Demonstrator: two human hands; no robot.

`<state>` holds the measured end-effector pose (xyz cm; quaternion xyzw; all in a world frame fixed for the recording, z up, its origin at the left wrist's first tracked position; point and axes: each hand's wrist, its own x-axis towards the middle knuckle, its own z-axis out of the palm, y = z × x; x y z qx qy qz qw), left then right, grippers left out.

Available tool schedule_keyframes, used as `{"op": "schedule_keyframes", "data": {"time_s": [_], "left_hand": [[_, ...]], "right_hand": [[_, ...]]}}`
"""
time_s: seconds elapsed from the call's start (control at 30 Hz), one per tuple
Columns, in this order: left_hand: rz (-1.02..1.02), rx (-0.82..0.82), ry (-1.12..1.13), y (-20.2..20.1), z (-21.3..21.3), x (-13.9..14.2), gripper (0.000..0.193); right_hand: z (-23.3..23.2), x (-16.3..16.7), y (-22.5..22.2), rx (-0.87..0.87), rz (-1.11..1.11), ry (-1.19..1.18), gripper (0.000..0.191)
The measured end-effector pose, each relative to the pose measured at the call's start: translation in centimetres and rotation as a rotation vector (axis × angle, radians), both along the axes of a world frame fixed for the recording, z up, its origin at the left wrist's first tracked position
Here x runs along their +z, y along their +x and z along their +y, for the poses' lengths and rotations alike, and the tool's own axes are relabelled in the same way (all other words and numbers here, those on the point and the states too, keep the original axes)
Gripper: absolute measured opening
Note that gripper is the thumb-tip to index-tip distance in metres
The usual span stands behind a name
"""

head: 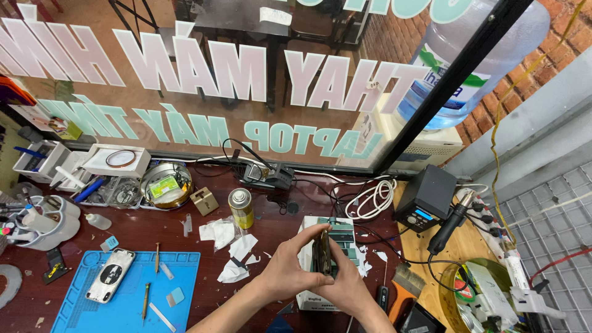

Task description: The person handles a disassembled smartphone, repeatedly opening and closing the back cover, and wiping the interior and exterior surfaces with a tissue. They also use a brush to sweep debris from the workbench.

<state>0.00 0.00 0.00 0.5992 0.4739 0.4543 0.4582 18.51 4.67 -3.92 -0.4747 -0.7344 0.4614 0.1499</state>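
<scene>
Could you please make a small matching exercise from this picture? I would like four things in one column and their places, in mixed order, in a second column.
Things:
1. phone back shell
2. thin dark part
3. yellow spray can
4. hot-air handle

Places:
A. upright behind the torn paper scraps
B. leaning beside the black station
C. flat on the blue mat
D. held between the left hand and the right hand

Pairs: 1-C, 2-D, 3-A, 4-B
</scene>
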Motion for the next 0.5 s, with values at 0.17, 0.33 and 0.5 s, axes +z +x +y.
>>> {"op": "schedule_keyframes", "data": {"time_s": [0.17, 0.33, 0.5], "left_hand": [[0.04, 0.002, 0.067, -0.3, -0.5, -0.3, 0.099], [0.034, -0.004, 0.126, -0.8, -0.4, -0.6, 0.101], [0.035, -0.006, 0.128, -0.8, -0.5, -1.0, 0.099]], "right_hand": [[0.8, -0.6, 0.4, 0.035, 0.044, 0.064, 0.107], [1.3, -0.8, 0.3, 0.05, 0.077, 0.164, 0.099], [1.2, -0.2, 0.0, 0.024, 0.014, 0.122, 0.093]]}}
